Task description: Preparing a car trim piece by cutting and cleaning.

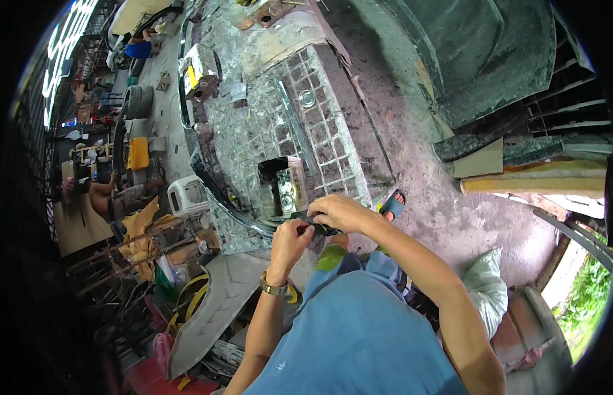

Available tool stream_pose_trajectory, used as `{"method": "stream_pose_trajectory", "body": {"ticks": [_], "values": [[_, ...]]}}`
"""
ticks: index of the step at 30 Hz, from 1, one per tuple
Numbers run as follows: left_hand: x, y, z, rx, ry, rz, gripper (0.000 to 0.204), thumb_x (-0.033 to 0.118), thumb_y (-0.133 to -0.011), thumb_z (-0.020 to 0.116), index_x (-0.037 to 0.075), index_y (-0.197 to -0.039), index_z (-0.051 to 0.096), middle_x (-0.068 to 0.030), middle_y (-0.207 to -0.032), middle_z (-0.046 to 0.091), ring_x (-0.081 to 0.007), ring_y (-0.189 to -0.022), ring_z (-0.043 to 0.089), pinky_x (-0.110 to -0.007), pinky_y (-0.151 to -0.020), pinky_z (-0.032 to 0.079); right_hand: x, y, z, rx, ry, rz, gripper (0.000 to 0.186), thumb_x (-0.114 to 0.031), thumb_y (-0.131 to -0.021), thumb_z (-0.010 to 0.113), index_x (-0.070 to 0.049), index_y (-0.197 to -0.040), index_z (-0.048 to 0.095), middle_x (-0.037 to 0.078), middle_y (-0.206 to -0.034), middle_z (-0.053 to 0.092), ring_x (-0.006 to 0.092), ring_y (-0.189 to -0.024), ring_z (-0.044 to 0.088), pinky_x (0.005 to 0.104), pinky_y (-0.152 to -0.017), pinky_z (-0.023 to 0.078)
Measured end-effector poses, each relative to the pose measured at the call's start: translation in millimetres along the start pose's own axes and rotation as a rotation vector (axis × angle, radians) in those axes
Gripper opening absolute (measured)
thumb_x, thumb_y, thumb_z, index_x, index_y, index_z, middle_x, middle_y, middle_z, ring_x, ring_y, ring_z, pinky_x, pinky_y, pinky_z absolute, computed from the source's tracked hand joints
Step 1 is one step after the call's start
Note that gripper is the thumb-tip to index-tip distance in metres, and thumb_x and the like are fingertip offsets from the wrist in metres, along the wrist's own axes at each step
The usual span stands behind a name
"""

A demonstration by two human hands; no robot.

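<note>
My left hand [291, 246], below a gold-coloured wristwatch [274, 284], is closed with thumb and fingers pinched together. Close by on its right, my right hand [339, 213] curls its fingers down over a small black piece [325, 228] between the hands. Its kind is hard to make out, and my fingers cover part of it. A long, glossy black curved strip [226, 209] runs along the bench's left edge and comes down close to my left hand; whether it joins the black piece, I cannot tell. Just beyond my hands stands an open, used metal can [295, 176].
The paint-stained bench [244, 141] bears a wire grid [326, 125], a round lid [307, 99] and a yellow-labelled tin [200, 72]. To the left are a white plastic stool [186, 195], tyres [138, 102] and a person in blue [138, 49]. A dark panel [484, 59] stands far right.
</note>
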State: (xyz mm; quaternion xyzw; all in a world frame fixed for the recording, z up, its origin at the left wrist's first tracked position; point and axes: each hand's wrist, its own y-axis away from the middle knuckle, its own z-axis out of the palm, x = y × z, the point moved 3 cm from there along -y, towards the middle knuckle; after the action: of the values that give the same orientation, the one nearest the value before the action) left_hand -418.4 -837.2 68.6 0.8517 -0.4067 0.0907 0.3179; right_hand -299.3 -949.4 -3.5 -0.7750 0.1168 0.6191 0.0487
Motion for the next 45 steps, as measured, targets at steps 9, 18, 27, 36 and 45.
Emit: {"method": "stream_pose_trajectory", "body": {"ticks": [9,18,27,36,45], "values": [[6.8,1.5,6.8,0.140,-0.151,0.074,0.017,0.017,-0.086,0.071,0.000,-0.086,0.071,-0.0208,-0.083,0.070,-0.0410,-0.080,0.068,-0.048,-0.070,0.053,3.1,-6.6,12.8,0.051,-0.008,-0.120,0.016,-0.015,-0.090,0.068,-0.005,-0.102,0.071,0.016,-0.102,0.069,0.0379,-0.102,0.065,0.0483,-0.087,0.051],[6.0,5.0,6.3,0.143,-0.085,0.033,0.018,0.016,-0.088,0.071,-0.001,-0.086,0.070,-0.0218,-0.079,0.069,-0.0415,-0.076,0.067,-0.049,-0.068,0.051,13.3,0.0,17.5,0.338,-0.162,-0.306,0.033,-0.013,-0.091,0.068,-0.009,-0.124,0.067,0.012,-0.092,0.066,0.0295,-0.089,0.066,0.0417,-0.080,0.051],[10.8,11.1,-10.8,0.027,-0.023,-0.070,0.026,0.019,-0.087,0.074,-0.006,-0.094,0.069,-0.0181,-0.078,0.067,-0.0342,-0.071,0.064,-0.041,-0.067,0.049,19.1,20.5,1.9,0.147,-0.554,0.083,0.047,-0.008,-0.093,0.069,-0.009,-0.137,0.051,0.001,-0.081,0.056,0.0120,-0.078,0.052,0.0307,-0.073,0.045],[44.2,9.9,-36.9,0.355,-0.405,0.514,0.013,0.011,-0.085,0.074,0.010,-0.096,0.067,-0.0077,-0.107,0.056,-0.0292,-0.098,0.053,-0.042,-0.081,0.041,4.8,26.5,-7.4,-0.001,-0.966,0.200,0.022,-0.013,-0.094,0.071,-0.005,-0.110,0.059,0.002,-0.088,0.061,0.0129,-0.082,0.058,0.0311,-0.075,0.048],[35.6,1.2,-25.9,0.401,-0.247,0.372,0.014,0.014,-0.083,0.076,0.007,-0.091,0.068,-0.0104,-0.098,0.058,-0.0316,-0.093,0.055,-0.043,-0.080,0.043,-9.3,6.8,-31.3,0.148,0.070,-0.070,0.015,-0.015,-0.093,0.067,-0.003,-0.102,0.064,0.016,-0.099,0.065,0.0378,-0.094,0.063,0.0449,-0.082,0.049]]}}
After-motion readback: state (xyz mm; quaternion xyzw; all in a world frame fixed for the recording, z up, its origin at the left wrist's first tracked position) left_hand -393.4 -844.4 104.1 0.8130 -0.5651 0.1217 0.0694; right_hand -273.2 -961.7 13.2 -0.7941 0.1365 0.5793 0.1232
